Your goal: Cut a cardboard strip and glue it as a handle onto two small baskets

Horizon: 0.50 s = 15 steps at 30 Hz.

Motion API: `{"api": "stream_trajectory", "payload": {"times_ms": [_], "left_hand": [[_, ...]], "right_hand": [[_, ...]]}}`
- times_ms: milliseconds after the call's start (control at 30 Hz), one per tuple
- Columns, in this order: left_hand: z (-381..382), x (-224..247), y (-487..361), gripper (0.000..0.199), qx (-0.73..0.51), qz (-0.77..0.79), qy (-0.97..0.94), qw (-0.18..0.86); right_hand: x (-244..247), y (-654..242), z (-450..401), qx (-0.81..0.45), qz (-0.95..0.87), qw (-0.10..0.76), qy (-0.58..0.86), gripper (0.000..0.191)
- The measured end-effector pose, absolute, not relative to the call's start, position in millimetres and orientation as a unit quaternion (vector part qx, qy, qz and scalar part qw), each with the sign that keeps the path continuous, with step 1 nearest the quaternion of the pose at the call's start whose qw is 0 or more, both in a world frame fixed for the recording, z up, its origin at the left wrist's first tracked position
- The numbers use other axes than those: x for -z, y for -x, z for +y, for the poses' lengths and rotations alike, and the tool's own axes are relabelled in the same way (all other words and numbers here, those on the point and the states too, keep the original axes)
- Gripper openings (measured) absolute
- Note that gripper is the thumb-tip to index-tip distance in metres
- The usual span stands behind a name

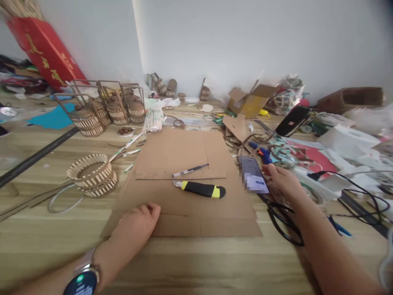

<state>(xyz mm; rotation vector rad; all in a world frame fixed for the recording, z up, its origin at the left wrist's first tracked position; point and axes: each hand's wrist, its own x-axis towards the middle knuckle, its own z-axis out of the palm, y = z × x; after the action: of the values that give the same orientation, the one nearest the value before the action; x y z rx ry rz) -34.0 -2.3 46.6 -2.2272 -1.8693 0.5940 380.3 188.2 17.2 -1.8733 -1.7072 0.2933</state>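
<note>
My left hand (138,221) rests with curled fingers on the lower left part of a large cardboard sheet (184,223); nothing shows in it. A smaller cardboard piece (172,151) lies on that sheet, with a pen (190,170) on it. Just below the pen is a black and yellow utility knife (204,189), its blade end to the left. My right hand (281,180) is at the right, beside a phone (256,176) and near a blue glue gun (265,155). Its fingers are bent together, and what they hold, if anything, is hidden.
An open slatted basket (92,174) stands at the left, lidded baskets with handles (118,110) behind it. A black cable (284,225) loops below my right hand. Scraps, a cardboard box (250,102) and white packaging (346,141) crowd the right side.
</note>
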Motion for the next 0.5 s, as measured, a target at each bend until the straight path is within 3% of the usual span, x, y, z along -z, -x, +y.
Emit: {"api": "stream_trajectory", "payload": {"times_ms": [267,500], "left_hand": [[-6.5,-21.5,43.7,0.043,-0.214,-0.602,0.742,0.202],[-5.6,-31.2,44.8,0.042,-0.167,-0.625,0.745,0.161]], "right_hand": [[-36.5,-373.6,150.6,-0.094,-0.643,0.261,0.714,0.05],[-34.5,-368.4,144.3,-0.098,-0.654,0.253,0.707,0.051]]}}
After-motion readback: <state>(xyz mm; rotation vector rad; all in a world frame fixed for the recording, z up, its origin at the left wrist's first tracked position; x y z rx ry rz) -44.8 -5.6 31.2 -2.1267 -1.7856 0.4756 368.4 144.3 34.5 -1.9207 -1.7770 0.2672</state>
